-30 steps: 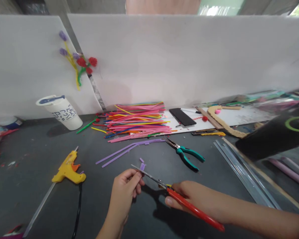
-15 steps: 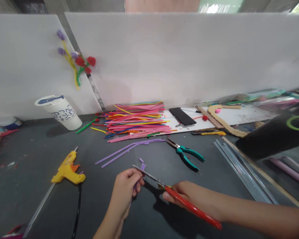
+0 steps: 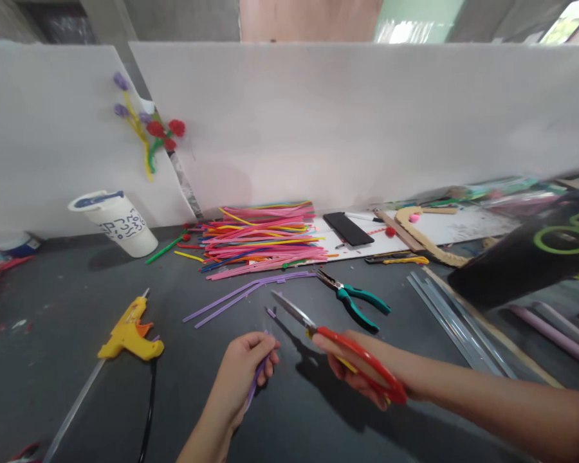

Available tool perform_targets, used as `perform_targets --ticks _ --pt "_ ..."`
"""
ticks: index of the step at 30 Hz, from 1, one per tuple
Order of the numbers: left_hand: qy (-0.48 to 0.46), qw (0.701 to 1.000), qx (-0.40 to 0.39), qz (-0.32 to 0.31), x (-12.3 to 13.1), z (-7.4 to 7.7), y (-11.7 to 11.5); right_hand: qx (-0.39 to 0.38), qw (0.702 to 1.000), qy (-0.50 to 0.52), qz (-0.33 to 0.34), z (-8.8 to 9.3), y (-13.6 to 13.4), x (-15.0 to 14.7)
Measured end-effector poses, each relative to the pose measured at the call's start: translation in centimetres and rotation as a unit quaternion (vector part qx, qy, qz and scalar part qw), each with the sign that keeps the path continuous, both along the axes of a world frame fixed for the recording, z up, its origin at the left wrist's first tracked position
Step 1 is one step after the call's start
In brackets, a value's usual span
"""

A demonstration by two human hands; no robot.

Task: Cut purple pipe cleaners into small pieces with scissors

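My left hand (image 3: 244,370) pinches a short purple pipe cleaner (image 3: 255,384) low over the dark table. To its right, my right hand (image 3: 361,370) grips red-handled scissors (image 3: 347,350), lifted with the blades shut and pointing up-left, clear of the purple piece. A tiny purple offcut (image 3: 270,313) lies just beyond the hands. Long purple strands (image 3: 244,294) lie further back, in front of a heap of coloured pipe cleaners (image 3: 265,241).
A yellow glue gun (image 3: 129,331) with its black cord lies at the left. Green-handled pliers (image 3: 352,299) rest right of centre. A white cup (image 3: 118,222), a black phone (image 3: 347,229), clear rods (image 3: 456,321) and a black object (image 3: 525,260) stand around. White boards back the table.
The scissors have left the purple piece and risen, blades now closed and raised toward the pliers. My left hand has dropped slightly, still pinching the purple piece.
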State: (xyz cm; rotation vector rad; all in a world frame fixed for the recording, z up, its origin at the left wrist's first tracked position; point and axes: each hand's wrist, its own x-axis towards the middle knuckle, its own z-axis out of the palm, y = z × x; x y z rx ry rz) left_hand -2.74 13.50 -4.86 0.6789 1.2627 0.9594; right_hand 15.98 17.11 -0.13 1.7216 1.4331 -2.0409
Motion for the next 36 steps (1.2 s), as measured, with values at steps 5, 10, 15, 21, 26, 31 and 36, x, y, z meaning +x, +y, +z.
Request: perform_targets --ticks 5,10,15,21,26,31,36 --pt "-0.005 1.0 0.013 -0.024 0.1 0.1 -0.3 -0.011 0.997 0.076 0.026 -1.1 0.7 0.8" --pt "-0.001 0.999 0.029 -0.027 0.5 0.3 -0.4 0.059 0.996 0.045 0.049 -0.5 -0.3 -0.2" --pt "0.002 0.997 0.034 -0.067 1.0 0.8 -0.7 0.176 0.984 0.03 -0.009 0.1 -0.5 -1.9" --pt "0.009 0.995 0.039 -0.088 1.2 1.1 -0.8 0.247 0.968 0.04 -0.019 -0.5 -0.1 -3.5" --pt "0.01 0.995 0.037 -0.087 1.2 1.0 -0.9 0.28 0.959 0.05 -0.004 -1.0 -0.3 -3.6" --pt "0.002 0.995 0.037 -0.092 1.1 0.9 -1.0 0.367 0.927 0.028 0.068 -1.4 -0.4 -2.8" --pt "-0.004 0.995 0.026 -0.1 1.1 1.1 -0.9 0.346 0.931 0.063 0.095 -1.7 0.2 -2.5"
